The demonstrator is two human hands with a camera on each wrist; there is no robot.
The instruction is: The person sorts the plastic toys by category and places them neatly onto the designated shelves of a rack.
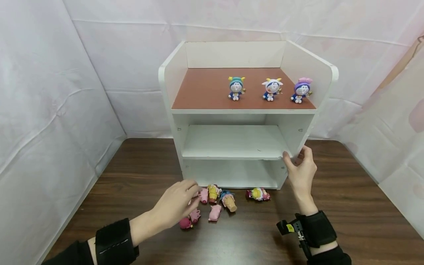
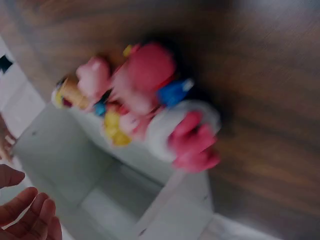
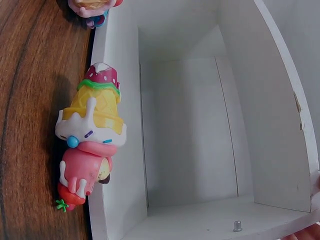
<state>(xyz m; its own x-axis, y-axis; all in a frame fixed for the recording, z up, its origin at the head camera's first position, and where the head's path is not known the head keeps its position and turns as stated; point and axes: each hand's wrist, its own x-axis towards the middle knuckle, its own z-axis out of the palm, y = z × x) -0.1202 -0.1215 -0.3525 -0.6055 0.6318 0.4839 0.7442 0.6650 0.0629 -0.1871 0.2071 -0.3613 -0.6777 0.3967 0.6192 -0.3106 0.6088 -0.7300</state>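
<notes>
My left hand (image 1: 179,202) hovers beside a cluster of small toy figures, its fingers loosely bent and holding nothing. In the cluster are a pink pig figure (image 1: 215,213), a yellow figure (image 1: 213,192) and a blue-topped cone figure (image 1: 229,201); the hand hides part of the group. A grey-white and pink toy (image 2: 192,135) lies nearest in the blurred left wrist view. My right hand (image 1: 302,171) grips the right side panel of a white shelf unit (image 1: 228,158), thumb inside and fingers outside. An ice-cream figure (image 3: 97,125) lies along the unit's bottom front edge.
Three blue-and-white cat figures stand on the brown top shelf (image 1: 205,88), right of its middle. Below are two white compartments. A small metal shelf pin (image 3: 238,226) juts from the inner side wall. White cloth (image 1: 49,92) hangs around the dark wooden table (image 1: 357,206).
</notes>
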